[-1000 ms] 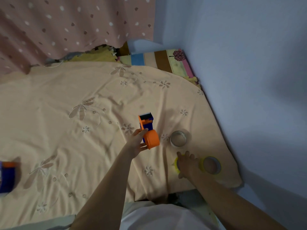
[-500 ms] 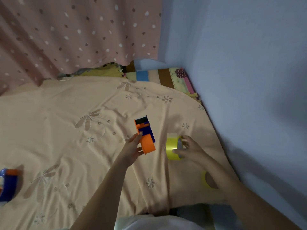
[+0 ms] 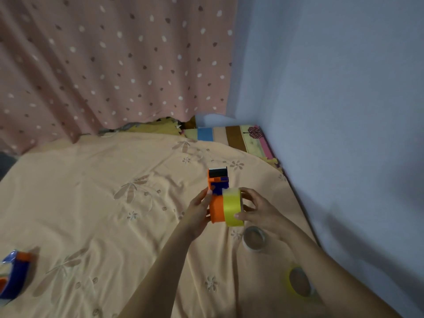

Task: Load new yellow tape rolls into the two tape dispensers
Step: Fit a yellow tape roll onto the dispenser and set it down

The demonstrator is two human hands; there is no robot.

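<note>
My left hand point(image 3: 199, 210) grips an orange and blue tape dispenser point(image 3: 217, 195) held above the bed. In my right hand point(image 3: 257, 208) is a yellow tape roll point(image 3: 232, 207), pressed against the right side of the dispenser's orange wheel. A second yellow tape roll point(image 3: 299, 282) lies flat on the sheet at the lower right, partly behind my right forearm. The second dispenser point(image 3: 14, 275), blue with orange, lies at the far left edge of the view.
An empty grey-white tape core point(image 3: 254, 239) lies on the peach flowered sheet point(image 3: 91, 203) below my right hand. A blue wall point(image 3: 344, 111) runs close on the right, a dotted pink curtain point(image 3: 114, 65) hangs behind the bed, and a striped mat point(image 3: 231, 135) shows at the far corner.
My right hand picked a yellow roll up off the sheet and carried it left and up until it met the dispenser's wheel. The view tilted upward.
</note>
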